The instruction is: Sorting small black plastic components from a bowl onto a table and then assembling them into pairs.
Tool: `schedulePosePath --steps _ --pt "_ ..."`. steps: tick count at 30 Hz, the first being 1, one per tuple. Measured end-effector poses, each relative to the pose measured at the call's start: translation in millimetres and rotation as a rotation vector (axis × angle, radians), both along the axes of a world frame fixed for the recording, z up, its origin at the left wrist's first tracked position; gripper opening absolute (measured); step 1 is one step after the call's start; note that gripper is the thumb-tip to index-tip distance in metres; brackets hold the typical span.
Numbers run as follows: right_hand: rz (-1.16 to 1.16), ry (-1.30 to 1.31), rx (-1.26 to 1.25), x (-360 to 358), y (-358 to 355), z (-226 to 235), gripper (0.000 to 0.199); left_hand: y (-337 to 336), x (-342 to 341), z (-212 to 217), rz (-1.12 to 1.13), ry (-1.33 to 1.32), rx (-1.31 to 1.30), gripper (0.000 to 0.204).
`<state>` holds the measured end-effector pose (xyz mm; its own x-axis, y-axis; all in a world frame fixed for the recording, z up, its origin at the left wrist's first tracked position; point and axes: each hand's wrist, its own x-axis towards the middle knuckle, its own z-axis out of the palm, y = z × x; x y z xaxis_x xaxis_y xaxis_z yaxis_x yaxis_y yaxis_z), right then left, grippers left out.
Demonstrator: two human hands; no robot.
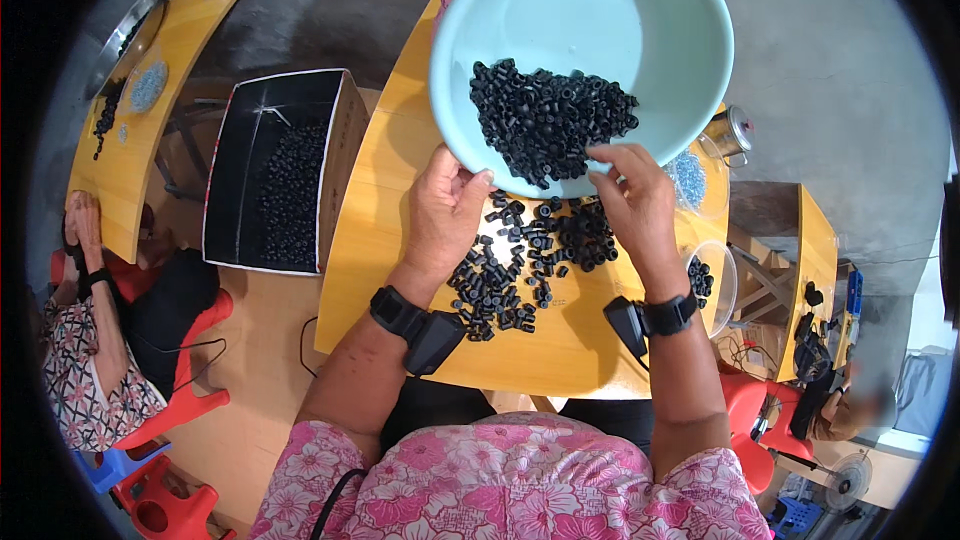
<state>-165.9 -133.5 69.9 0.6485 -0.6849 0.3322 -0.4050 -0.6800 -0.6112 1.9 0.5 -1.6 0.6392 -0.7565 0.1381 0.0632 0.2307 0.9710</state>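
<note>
A large pale turquoise basin point(600, 20), tilted toward me, holds a heap of small black cylindrical plastic parts point(545, 120) against its near wall. My left hand point(445, 205) grips the near-left rim, thumb on the edge. At the near-right rim is my right hand point(637, 195), its fingers bent over the edge inside the basin beside the heap and its thumb by the rim. Whether it also pinches a part cannot be made out. Below the basin, many more loose black parts point(495, 285) lie scattered on the yellow table point(385, 270) between my forearms.
Right of my right hand stand a clear container of black parts point(715, 275), clear bluish bits point(688, 178) and a metal-lidded mug point(738, 130). Left of the table is an open carton point(345, 155) of black parts. A person point(100, 340) sits far left; another point(850, 410) is far right.
</note>
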Motion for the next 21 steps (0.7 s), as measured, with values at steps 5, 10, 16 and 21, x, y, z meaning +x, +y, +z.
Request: schedulePosePath --steps 5,10,16,21 --pt "0.045 0.040 -0.112 37 -21 -13 0.025 -1 -1 0 -0.049 0.013 -0.047 0.028" --pt "0.057 0.117 -0.203 48 -25 -22 0.023 -3 -3 1 -0.018 0.052 -0.085 0.022" --pt "0.044 0.224 -0.352 55 -26 -23 0.021 -2 -1 1 -0.029 0.035 -0.074 0.019" --pt "0.033 0.270 -0.400 58 -25 -23 0.020 -2 -2 1 -0.028 0.045 -0.090 0.019"
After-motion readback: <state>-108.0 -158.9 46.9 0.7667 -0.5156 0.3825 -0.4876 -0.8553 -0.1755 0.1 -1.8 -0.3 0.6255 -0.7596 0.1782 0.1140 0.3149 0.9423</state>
